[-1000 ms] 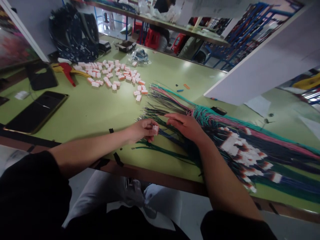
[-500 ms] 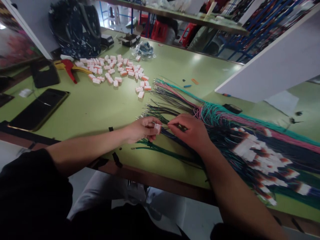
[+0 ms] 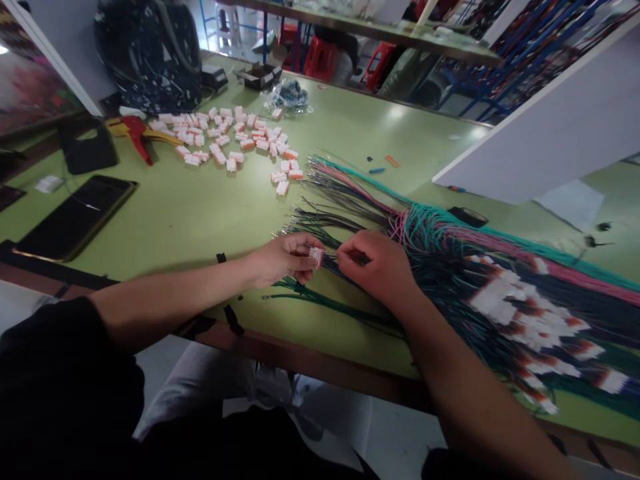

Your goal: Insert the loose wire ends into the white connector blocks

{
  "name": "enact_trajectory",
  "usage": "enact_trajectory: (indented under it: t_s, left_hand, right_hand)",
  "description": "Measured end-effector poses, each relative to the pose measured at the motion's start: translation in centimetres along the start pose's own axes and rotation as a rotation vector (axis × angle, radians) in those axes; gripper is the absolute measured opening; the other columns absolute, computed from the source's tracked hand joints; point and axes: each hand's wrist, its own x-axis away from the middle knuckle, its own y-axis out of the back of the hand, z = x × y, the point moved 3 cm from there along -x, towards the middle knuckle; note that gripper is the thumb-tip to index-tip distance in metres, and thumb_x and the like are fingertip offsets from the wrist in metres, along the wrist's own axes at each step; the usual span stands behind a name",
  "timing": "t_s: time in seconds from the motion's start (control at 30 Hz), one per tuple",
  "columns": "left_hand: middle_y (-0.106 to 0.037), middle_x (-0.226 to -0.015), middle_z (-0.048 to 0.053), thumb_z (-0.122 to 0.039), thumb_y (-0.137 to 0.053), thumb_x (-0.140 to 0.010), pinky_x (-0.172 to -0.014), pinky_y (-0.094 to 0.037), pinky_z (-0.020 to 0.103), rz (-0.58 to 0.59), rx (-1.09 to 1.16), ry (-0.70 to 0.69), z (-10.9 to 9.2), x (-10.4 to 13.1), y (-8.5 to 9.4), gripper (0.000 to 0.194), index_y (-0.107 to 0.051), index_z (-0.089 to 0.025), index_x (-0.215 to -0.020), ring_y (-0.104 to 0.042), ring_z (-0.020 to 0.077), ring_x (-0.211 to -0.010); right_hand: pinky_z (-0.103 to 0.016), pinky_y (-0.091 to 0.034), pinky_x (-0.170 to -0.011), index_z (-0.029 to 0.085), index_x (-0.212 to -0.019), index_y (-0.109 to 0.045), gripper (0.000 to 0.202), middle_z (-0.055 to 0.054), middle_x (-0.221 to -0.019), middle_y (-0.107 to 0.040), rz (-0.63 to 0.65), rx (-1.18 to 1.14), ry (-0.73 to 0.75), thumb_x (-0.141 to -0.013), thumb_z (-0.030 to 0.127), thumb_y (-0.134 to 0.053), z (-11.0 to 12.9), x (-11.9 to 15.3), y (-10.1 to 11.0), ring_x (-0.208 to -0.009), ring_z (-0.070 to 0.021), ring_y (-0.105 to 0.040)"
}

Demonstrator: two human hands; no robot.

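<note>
Between the thumb and fingers of my left hand (image 3: 289,259) is a small white and orange connector housing (image 3: 315,256), held above the green table. My right hand (image 3: 377,263) is just to its right, thumb and forefinger pinched together and pointing at the housing. A thin wire seems to run between the pinch and the housing, but it is too fine to make out clearly. Beneath and behind my hands fan out the loose wire ends (image 3: 320,220) of a large bundle. Several green wires (image 3: 325,300) lie closer to the table's front edge.
Many loose connector housings (image 3: 230,137) are scattered at the back left, beside red and yellow wire strippers (image 3: 136,137). A phone (image 3: 75,217) lies on the left. The teal and pink wire bundle (image 3: 440,227) and finished white connectors (image 3: 520,307) cover the right side. A white panel (image 3: 545,120) stands there.
My right hand has shifted very slightly, its fingers curling a little more beside the connector housing. The left hand keeps its hold, and the view has moved slightly.
</note>
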Motion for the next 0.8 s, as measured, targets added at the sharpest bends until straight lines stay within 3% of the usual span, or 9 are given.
enact_trajectory:
  t_s: [0.3,0.63,0.73,0.8]
  left_hand:
    - [-0.058,-0.056,-0.006,-0.007,-0.065,-0.070,-0.040,-0.038,0.017,-0.064,-0.024,-0.003,0.0,0.1,-0.1,0.020,-0.056,-0.012,-0.086,-0.051,0.0045,-0.041]
    - [-0.057,-0.054,-0.006,-0.011,-0.067,-0.069,-0.039,-0.038,0.016,-0.116,-0.093,-0.014,0.2,0.3,0.0,0.019,-0.059,-0.011,-0.087,-0.050,0.0038,-0.041]
    - [-0.057,-0.055,-0.005,-0.011,-0.066,-0.071,-0.040,-0.039,0.016,-0.093,-0.108,-0.013,0.1,0.3,-0.1,0.017,-0.058,-0.011,-0.086,-0.051,0.0044,-0.042]
    - [-0.057,-0.056,-0.005,-0.012,-0.066,-0.072,-0.041,-0.040,0.017,-0.085,-0.117,-0.007,0.0,0.4,-0.2,0.021,-0.056,-0.012,-0.090,-0.052,0.0053,-0.042]
  right_hand:
    - [-0.026,-0.039,-0.062,0.020,-0.063,-0.057,0.014,-0.001,-0.061,-0.058,-0.002,0.011,0.076,-0.075,0.019,-0.049,0.4,0.1,-0.6,-0.060,-0.0133,-0.052]
    - [-0.026,-0.037,-0.060,0.018,-0.072,-0.066,0.021,-0.004,-0.066,-0.064,0.091,0.086,0.085,-0.082,0.023,-0.048,0.8,0.1,-1.9,-0.065,-0.0150,-0.055]
    - [-0.025,-0.038,-0.060,0.019,-0.074,-0.067,0.021,-0.003,-0.070,-0.067,0.169,-0.021,0.051,-0.083,0.027,-0.050,0.7,0.1,-1.2,-0.066,-0.0144,-0.058]
    - [-0.025,-0.041,-0.062,0.021,-0.078,-0.067,0.020,-0.002,-0.075,-0.069,0.182,-0.114,-0.005,-0.084,0.030,-0.050,-0.2,-0.3,0.4,-0.069,-0.0144,-0.060]
